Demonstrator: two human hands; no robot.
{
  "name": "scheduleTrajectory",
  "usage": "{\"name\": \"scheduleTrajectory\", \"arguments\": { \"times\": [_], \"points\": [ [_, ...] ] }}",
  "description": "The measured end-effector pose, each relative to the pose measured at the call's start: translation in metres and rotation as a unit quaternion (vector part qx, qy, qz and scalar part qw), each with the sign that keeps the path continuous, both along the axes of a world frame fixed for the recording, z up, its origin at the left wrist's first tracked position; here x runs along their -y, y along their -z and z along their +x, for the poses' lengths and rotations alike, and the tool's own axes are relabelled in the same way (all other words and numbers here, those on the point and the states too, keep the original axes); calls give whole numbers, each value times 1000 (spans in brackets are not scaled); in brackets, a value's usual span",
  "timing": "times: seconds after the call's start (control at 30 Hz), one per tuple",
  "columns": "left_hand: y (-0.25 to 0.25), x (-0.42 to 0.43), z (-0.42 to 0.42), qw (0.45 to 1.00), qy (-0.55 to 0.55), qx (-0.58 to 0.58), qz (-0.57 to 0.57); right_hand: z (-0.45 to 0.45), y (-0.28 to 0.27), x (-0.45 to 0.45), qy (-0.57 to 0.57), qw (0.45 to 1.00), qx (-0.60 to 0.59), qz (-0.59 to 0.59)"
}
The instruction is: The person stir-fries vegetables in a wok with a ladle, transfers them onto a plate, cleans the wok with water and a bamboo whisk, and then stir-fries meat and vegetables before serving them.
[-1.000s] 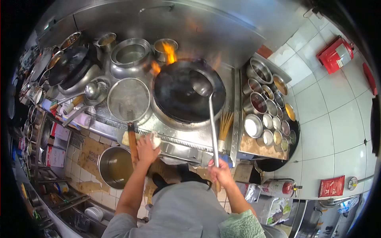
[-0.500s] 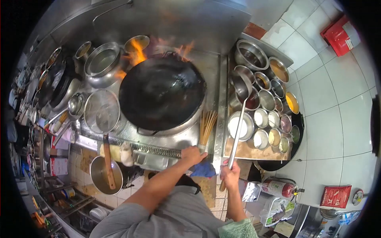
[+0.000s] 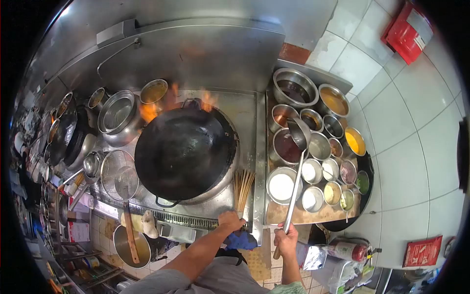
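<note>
My right hand [image 3: 286, 239] is closed round the lower handle of a long metal ladle [image 3: 293, 193]. The ladle's bowl lies over the upper right side of a pot of dark red sauce [image 3: 286, 147]; I cannot tell if it touches. At the stove's front edge, my left hand [image 3: 230, 221] is closed beside the lower end of a bamboo wok brush [image 3: 242, 188]. What its fingers grip is hidden. Just below it is a blue cloth [image 3: 240, 240]. A black wok [image 3: 183, 154] sits on the burner, with orange flames [image 3: 148, 112] behind its rim.
Several metal pots of sauces and seasonings, including a white one [image 3: 282, 187] and a yellow one [image 3: 355, 140], crowd the right board. A round mesh strainer [image 3: 117, 171] lies left of the wok above a deep pot [image 3: 120, 245]. A fire extinguisher [image 3: 348, 250] is at lower right.
The view has shifted, so the stove and pots appear lower. The ladle's bowl has moved a little right relative to the pots. Flames behind the wok look smaller. My left hand stays by the brush.
</note>
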State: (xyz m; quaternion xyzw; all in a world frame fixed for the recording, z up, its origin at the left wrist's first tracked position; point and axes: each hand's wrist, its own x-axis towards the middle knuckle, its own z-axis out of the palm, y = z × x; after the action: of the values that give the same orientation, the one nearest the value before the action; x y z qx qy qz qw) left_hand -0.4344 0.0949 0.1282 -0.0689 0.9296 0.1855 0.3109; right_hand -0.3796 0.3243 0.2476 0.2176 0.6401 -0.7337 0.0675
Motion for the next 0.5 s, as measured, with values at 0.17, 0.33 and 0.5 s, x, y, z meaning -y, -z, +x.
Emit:
{"name": "scheduleTrajectory", "arguments": {
  "times": [0.17,0.33,0.5],
  "points": [
    [-81,0,2,996,-27,73,51,-27,-3,-4,8,1000,-4,-15],
    [-33,-14,53,991,12,99,93,-68,-4,-10,-7,999,-51,-17],
    [-55,-13,63,991,-31,59,118,-100,-15,1,5,998,-38,-41]
  ]
}}
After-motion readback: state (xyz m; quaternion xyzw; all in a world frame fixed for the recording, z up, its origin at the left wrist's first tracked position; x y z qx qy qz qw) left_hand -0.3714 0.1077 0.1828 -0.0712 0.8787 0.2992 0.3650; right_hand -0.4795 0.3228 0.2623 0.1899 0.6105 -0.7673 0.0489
